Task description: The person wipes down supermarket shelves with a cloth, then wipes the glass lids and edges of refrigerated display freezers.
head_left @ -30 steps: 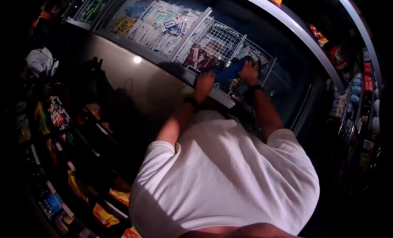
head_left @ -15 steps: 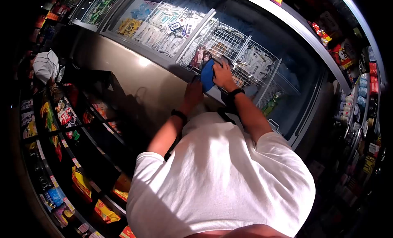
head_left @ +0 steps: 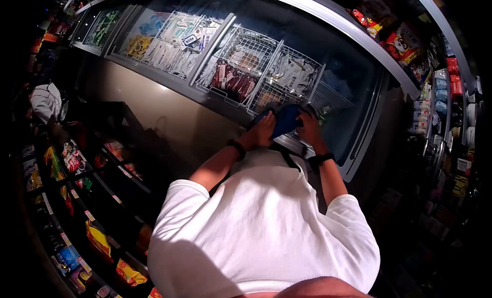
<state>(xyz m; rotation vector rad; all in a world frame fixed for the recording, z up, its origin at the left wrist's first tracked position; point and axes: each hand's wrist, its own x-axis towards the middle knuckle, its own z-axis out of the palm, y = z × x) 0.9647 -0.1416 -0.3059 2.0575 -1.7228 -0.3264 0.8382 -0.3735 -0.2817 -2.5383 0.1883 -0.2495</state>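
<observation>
A blue cloth-like item is held between both hands at the near edge of a chest freezer. My left hand is closed on its left side, the fingers pointing up and to the right. On the item's right side, my right hand grips it with bent fingers. Just beyond are wire baskets with dark red packets and pale wrapped packets. Each wrist wears a dark band.
Shelves with bagged snacks stand at the lower left. A white bag-like object is at the far left. A metal shelf edge curves above the freezer, and more stocked shelves are at the right.
Both hands and the blue item have come back from over the baskets toward my body. The item is spread wider between the hands than half a second ago, and the view has shifted.
</observation>
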